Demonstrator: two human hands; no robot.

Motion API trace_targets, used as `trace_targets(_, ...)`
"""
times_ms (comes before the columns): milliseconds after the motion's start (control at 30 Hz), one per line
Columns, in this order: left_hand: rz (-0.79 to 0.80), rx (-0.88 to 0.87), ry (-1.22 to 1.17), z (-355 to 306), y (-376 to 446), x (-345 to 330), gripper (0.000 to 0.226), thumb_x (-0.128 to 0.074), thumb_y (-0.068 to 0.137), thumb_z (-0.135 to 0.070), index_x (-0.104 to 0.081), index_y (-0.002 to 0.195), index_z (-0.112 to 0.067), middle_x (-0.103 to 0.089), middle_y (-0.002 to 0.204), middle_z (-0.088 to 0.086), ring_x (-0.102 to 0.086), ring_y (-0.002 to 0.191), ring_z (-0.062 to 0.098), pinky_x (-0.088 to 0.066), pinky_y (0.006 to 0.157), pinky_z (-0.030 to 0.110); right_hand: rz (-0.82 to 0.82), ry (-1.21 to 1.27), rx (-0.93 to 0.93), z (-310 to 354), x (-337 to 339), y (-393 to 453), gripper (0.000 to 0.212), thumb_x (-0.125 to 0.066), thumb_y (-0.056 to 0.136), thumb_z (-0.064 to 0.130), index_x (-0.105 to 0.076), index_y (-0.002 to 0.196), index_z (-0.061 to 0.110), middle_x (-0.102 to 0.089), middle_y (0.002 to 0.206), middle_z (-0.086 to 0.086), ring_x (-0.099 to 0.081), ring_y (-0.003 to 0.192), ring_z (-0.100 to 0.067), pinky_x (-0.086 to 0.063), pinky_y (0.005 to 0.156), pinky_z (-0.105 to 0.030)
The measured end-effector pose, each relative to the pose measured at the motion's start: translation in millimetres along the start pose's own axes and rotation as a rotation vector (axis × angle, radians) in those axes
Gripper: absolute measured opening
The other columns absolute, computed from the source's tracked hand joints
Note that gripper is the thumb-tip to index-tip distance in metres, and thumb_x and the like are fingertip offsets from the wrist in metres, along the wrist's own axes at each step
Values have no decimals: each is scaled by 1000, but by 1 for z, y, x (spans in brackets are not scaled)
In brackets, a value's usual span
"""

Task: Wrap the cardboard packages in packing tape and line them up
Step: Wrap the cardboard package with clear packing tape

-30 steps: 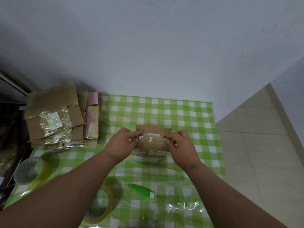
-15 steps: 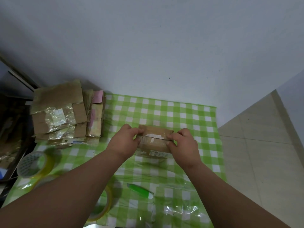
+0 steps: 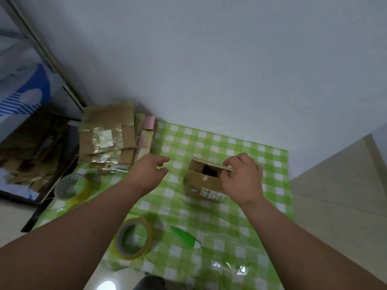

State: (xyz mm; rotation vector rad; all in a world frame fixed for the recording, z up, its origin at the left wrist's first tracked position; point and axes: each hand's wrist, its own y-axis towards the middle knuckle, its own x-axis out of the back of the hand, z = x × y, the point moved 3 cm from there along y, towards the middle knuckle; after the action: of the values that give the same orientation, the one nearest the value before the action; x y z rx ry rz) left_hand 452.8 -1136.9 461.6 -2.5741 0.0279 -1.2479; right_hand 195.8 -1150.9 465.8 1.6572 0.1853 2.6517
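— What's on the green checked cloth (image 3: 209,143)?

— A small box (image 3: 201,183) near its middle, top flap ajar. The right hand (image 3: 243,181) pinches that flap's right edge.

— The left hand (image 3: 148,172)?

— Left of the box, apart from it, fingers loosely curled, holding nothing.

— Tape?

— One roll (image 3: 134,239) nearer than the box, another (image 3: 72,188) far left. Wrapped packages (image 3: 109,141) stacked beyond that.

Plain pale wall (image 3: 209,59), beige tiled floor (image 3: 335,206), green checked tablecloth (image 3: 209,143)
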Motion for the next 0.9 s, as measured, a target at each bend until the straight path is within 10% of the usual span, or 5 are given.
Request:
trace_targets(267, -24, 125, 75, 71, -39, 35, 36, -64, 92, -22, -64, 128, -19, -64, 121, 5, -61, 100, 21, -41, 82, 26, 67, 43, 212, 82, -21, -21, 17, -62, 83, 23, -71, 97, 21, -59, 101, 3, -55, 99, -23, -30, 88, -34)
trace_targets(500, 54, 166, 97, 127, -67, 50, 36, -60, 94, -21, -63, 130, -19, -61, 127, 7, -62, 108, 22, -41, 83, 25, 721, -153, 494, 148, -107, -86, 45, -62, 80, 32, -62, 125, 25, -52, 125, -2, -43, 118, -28, -39, 97, -39)
trace_targets(733, 95, 129, 96, 159, -79, 52, 32, -59, 95, -20, -65, 127, -18, -60, 126, 8, -62, 107, 22, -42, 89, 24, 773, -430, 720, 152, -152, -133, 35, -62, 86, 24, -69, 120, 27, -21, 155, -6, -5, 147, -34, -2, 119, -54)
trace_targets(900, 105, 151, 35, 166, -81, 52, 30, -57, 96, -18, -66, 125, -19, -60, 127, 5, -61, 107, 20, -41, 87, 22, 810, -316, 600, 151, -145, -123, 25, -62, 90, 35, -69, 114, 32, -19, 158, 2, -1, 148, -31, -3, 117, -51)
